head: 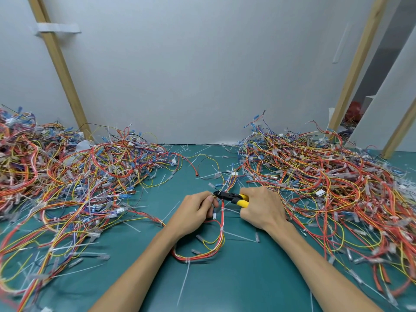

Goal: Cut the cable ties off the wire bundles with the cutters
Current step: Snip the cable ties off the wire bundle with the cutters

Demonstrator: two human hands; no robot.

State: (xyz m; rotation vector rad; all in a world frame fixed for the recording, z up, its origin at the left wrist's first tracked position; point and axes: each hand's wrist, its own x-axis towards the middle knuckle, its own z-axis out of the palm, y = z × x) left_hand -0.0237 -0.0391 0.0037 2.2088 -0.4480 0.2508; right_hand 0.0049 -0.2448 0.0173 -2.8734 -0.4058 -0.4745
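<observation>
1. Two tangles of red, yellow, blue and white wire crowd the green counter (247,282): a left heap (67,176) and a right heap (319,176), with a lane of bare mat between them.
2. Loose cut ties (238,236), white and thin, lie scattered over that lane, and strands of the right heap run just beside the right wrist.
3. Behind stands a pale wall (202,75) with slanting wooden battens (63,70) on either side.
4. The wire bundle (221,224), mostly red with yellow and white strands, lies in the lane and curls in a loop under the left wrist.
5. A white cable tie (222,209) binds it near the tool, its tail sticking out to the right; another cable tie (188,260) sits on the loop, its long tail pointing towards the person.
6. The left hand (193,215) pinches the bundle with curled fingers.
7. The right hand (261,208) grips the yellow handles of the cutters (236,197); the black nose points left at the bundle, and I cannot tell whether the blades are closed.
</observation>
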